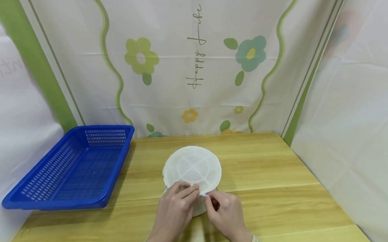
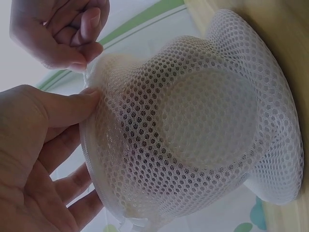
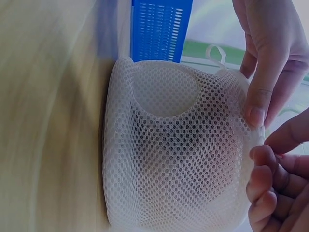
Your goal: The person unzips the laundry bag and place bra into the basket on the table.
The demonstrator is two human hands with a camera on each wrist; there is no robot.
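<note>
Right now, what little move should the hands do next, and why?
Perhaps the right hand should slide a little way along the rim of the white mesh bag: it pinches right at that edge, while the left hand grips the rim close beside it.

Head view bright, evenly lit; walls splay toward edges. Soft shadow on table beside basket, more between my left hand and right hand. Wrist views dimmer, greyer; mesh bag crisp, table grain blurred in right wrist view.
</note>
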